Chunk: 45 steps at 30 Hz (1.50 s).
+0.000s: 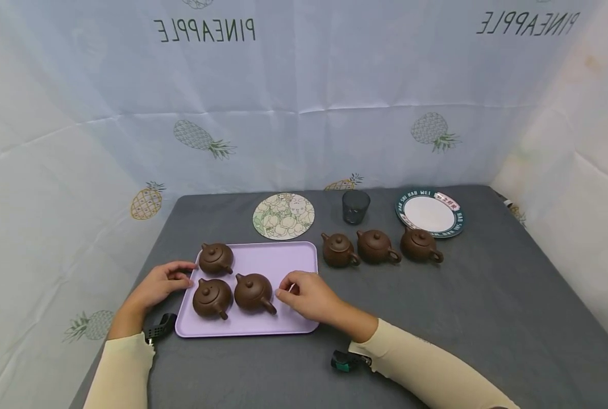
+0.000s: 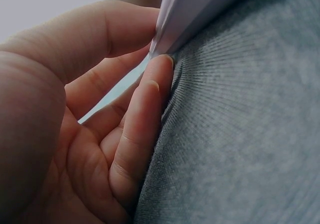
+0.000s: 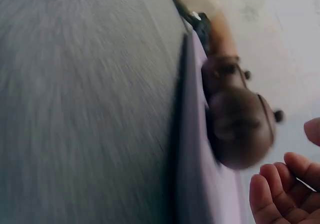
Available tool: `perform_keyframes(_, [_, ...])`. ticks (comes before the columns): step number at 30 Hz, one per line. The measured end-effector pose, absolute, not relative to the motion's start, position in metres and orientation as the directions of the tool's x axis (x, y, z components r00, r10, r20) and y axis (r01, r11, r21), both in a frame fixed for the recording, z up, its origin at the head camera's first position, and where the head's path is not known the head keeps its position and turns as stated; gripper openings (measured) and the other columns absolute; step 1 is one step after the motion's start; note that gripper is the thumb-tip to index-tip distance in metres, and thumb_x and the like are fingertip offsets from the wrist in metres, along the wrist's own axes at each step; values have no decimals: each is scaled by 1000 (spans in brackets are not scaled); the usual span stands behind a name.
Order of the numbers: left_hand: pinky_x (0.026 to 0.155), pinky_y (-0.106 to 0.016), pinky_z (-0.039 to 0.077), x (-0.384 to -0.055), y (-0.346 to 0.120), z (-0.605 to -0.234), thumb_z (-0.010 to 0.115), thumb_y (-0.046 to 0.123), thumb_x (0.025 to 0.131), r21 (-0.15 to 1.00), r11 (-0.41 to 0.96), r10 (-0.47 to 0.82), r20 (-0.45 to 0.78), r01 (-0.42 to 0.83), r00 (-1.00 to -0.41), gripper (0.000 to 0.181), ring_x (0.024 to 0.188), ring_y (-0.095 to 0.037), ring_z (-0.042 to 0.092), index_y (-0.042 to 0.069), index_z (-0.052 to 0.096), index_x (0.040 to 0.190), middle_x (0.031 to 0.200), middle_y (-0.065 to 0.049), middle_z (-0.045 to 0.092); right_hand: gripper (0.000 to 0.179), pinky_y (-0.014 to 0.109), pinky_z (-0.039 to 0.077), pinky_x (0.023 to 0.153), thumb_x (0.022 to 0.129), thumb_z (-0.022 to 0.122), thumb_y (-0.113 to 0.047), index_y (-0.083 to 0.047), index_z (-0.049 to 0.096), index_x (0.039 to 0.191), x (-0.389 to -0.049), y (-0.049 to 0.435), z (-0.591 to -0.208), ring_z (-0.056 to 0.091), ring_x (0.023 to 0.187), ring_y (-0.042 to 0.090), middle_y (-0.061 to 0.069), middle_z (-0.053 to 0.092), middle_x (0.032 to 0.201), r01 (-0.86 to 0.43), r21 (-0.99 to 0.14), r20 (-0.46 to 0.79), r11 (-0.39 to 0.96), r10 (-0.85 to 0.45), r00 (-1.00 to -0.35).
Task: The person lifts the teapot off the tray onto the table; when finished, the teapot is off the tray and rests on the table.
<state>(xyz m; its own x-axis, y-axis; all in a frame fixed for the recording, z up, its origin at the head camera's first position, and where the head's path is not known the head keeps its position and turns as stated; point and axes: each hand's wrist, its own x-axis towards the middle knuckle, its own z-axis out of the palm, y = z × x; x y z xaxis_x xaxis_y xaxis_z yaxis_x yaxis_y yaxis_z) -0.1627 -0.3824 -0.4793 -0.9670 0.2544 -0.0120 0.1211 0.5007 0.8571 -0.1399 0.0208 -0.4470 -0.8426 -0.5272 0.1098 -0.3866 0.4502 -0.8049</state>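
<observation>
A lilac tray [image 1: 294,255] carries three brown teapots: one at its back left [image 1: 216,259], another at its front left [image 1: 212,299] and a third teapot [image 1: 253,293] beside that one. My left hand [image 1: 158,287] grips the tray's left edge. In the left wrist view, the thumb [image 2: 132,29] lies against the lilac rim while other fingertips [image 2: 160,69] touch the rim's lower side and the cloth. My right hand [image 1: 306,295] hovers over the tray's right part, fingers loosely bent and holding nothing. In the right wrist view its fingers [image 3: 270,199] are apart from the nearest teapot [image 3: 242,129].
Right of the tray, three more brown teapots stand in a row: left [image 1: 337,250], middle [image 1: 377,246] and right [image 1: 419,245]. Behind are a round patterned mat [image 1: 283,216], a dark glass [image 1: 355,207] and a green-rimmed plate [image 1: 429,213]. Grey cloth [image 1: 411,318] covers the table.
</observation>
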Motion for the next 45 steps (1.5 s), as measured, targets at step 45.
perform_keyframes(45, [71, -18, 43, -163, -384, -480, 73, 4, 85, 854, 507, 248, -13, 118, -969, 43, 76, -7, 61, -9, 58, 122, 80, -9, 69, 15, 23, 42, 53, 92, 68, -16, -8, 61, 82, -123, 33, -458, 58, 59, 7, -1, 63, 66, -282, -909, 27, 306, -633, -774])
